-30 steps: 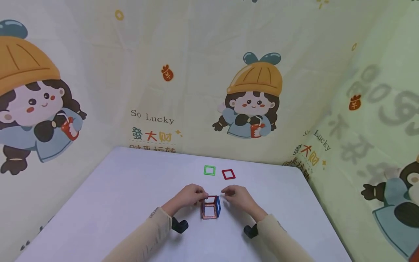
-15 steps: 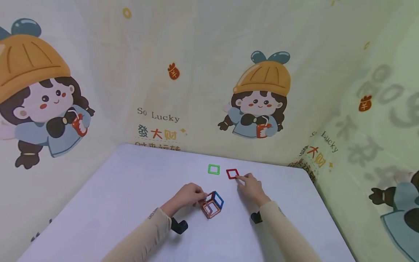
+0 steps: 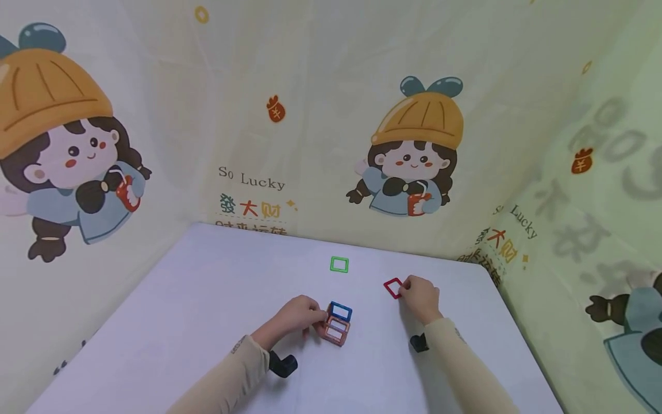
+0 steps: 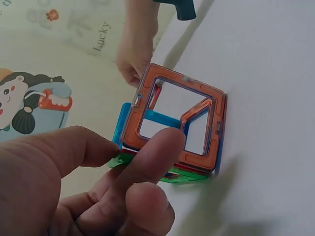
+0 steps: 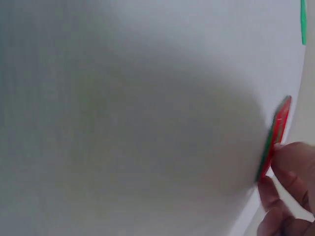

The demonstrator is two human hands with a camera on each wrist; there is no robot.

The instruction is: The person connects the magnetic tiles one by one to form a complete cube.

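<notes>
My left hand (image 3: pixel 297 315) holds a small box-shaped build of square magnetic tiles (image 3: pixel 337 323) at its left side. The left wrist view shows an orange tile (image 4: pixel 216 142) facing the camera, with blue, red and green tiles behind and below it; thumb and fingers pinch the build's lower corner. Out to the right, my right hand (image 3: pixel 421 299) pinches a red square magnetic tile (image 3: pixel 389 291) by one edge. In the right wrist view a green strip (image 5: pixel 266 155) runs along that red tile; whether it is a second tile I cannot tell.
A green square magnetic tile (image 3: pixel 339 258) lies flat toward the back of the white table (image 3: pixel 248 276). Cartoon-printed cloth (image 3: pixel 310 144) hangs behind and at both sides. Black wrist mounts (image 3: pixel 283 364) hang below both wrists.
My right hand has reached from beside the build to the red tile, gripped it and drawn it right and nearer. The left hand has turned the build, its blue tile now at the back.
</notes>
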